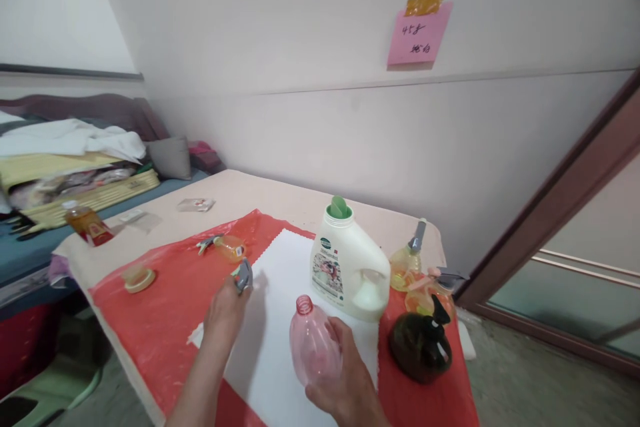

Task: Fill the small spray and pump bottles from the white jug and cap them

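Note:
My left hand (225, 310) is closed round a grey spray-bottle head (243, 275), held above the left side of a white sheet (267, 327). In my right hand (345, 373) is a clear pink bottle (311, 341), its threaded neck uncovered and pointing up. Just behind it stands a large cream detergent jug (350, 267) with a handle and a printed label. Something green (339, 207) sits in the jug's mouth.
To the right stand a dark pump bottle (420, 347) and a yellowish spray bottle (404, 265). An orange spray bottle (231, 248) lies on the red sheet (175, 320), near a round lid (140, 279). An amber drink bottle (87, 223) is at far left.

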A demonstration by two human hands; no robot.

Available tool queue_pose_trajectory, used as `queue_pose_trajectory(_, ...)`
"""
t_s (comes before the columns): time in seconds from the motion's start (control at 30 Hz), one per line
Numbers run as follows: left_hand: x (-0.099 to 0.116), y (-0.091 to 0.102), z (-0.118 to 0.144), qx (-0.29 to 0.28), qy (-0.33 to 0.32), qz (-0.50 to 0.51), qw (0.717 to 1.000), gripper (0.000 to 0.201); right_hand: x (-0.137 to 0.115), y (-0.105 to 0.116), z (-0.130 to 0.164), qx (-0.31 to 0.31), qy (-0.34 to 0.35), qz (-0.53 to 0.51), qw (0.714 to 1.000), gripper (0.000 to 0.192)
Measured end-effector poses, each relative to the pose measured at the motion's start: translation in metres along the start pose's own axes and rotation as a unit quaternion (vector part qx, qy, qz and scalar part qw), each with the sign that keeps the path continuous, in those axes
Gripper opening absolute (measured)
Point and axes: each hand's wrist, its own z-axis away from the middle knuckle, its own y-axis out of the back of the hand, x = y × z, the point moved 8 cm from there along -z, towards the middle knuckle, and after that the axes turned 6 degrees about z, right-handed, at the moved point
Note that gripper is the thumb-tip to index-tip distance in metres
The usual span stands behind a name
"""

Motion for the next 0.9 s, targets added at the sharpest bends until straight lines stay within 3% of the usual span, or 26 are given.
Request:
queue_pose_trajectory(0.2,-0.005,-0.032,0.002,-0.031,-0.001,-0.097,0.995,0.021,-0.014,-0.01,0.007,-0.017,-0.026,-0.045,0.999,0.093)
queue_pose_trajectory(0.4,0.031,-0.017,0.016,-0.061,-0.065,-0.02,0.996,0.044,-0.004,-0.023,0.004,0.017,-0.019,-0.054,0.998,0.098)
queue_pose_trajectory(0.47,0.048,-0.013,0.03,-0.127,-0.108,0.081,0.983,0.051,0.0,-0.025,0.003,0.028,0.002,-0.048,0.998,0.097)
queue_pose_trajectory(0.53,0.064,-0.016,0.05,-0.26,-0.128,0.266,0.919,0.062,0.004,-0.026,0.004,0.026,0.008,-0.062,0.998,0.1)
queue_pose_trajectory(0.6,0.074,-0.019,0.07,-0.358,-0.14,0.346,0.856,0.078,0.007,-0.026,0.004,0.015,0.002,-0.102,0.995,0.105)
queue_pose_trajectory(0.63,0.076,-0.021,0.078,-0.388,-0.144,0.344,0.843,0.088,0.007,-0.023,0.004,0.014,0.001,-0.126,0.992,0.106)
queue_pose_trajectory(0.7,0.074,-0.03,0.088,-0.424,-0.144,0.302,0.841,0.104,0.004,-0.011,0.004,0.037,0.014,-0.168,0.985,0.098)
queue_pose_trajectory(0.8,0.072,-0.048,0.097,-0.445,-0.133,0.23,0.855,0.109,0.003,0.018,0.0,0.095,0.013,-0.182,0.979,0.08)
queue_pose_trajectory(0.9,0.078,-0.059,0.105,-0.441,-0.161,0.174,0.866,0.08,0.006,0.039,-0.01,0.098,-0.007,-0.161,0.982,0.082)
